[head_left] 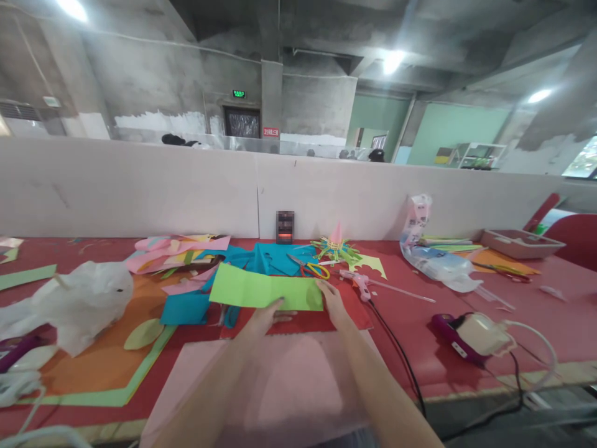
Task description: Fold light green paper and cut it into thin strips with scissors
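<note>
Your left hand and right hand grip the green paper, seemingly positioning it; the next move likely needs even support

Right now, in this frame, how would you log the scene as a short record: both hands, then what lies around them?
Left hand: holds the light-green sheet by its lower edge
Right hand: holds its right end
Beyond: scissors, partly over blue material
To the right: pink glue gun
Nearest the person: large pink sheet
</note>
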`<action>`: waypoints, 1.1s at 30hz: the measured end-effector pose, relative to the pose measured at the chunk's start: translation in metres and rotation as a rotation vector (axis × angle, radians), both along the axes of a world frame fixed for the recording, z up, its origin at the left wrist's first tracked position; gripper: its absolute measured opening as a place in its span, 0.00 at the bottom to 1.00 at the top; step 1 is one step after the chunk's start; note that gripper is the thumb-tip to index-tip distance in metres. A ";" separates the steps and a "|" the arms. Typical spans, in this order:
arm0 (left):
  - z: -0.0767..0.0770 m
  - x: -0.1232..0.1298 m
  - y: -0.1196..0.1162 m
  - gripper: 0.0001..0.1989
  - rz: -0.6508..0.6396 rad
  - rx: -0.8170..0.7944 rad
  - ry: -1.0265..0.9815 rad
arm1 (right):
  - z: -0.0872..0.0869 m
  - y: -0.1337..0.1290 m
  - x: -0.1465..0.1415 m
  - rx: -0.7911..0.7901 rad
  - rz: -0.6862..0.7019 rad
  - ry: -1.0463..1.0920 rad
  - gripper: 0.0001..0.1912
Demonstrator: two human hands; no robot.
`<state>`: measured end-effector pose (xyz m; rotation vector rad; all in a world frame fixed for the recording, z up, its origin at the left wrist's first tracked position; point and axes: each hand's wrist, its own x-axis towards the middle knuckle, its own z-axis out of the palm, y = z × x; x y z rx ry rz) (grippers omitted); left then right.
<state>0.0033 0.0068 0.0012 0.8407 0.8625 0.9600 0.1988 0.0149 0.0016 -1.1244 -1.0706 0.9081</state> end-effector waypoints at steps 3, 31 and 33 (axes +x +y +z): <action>-0.002 -0.001 0.004 0.21 0.042 -0.005 -0.040 | 0.012 0.021 0.009 -0.062 -0.108 -0.674 0.18; 0.005 -0.002 0.001 0.15 0.023 -0.020 -0.113 | 0.042 0.030 -0.007 -0.141 -0.211 -0.608 0.11; 0.005 -0.004 0.001 0.15 0.037 -0.003 -0.129 | 0.038 0.006 -0.018 0.023 -0.108 -0.077 0.10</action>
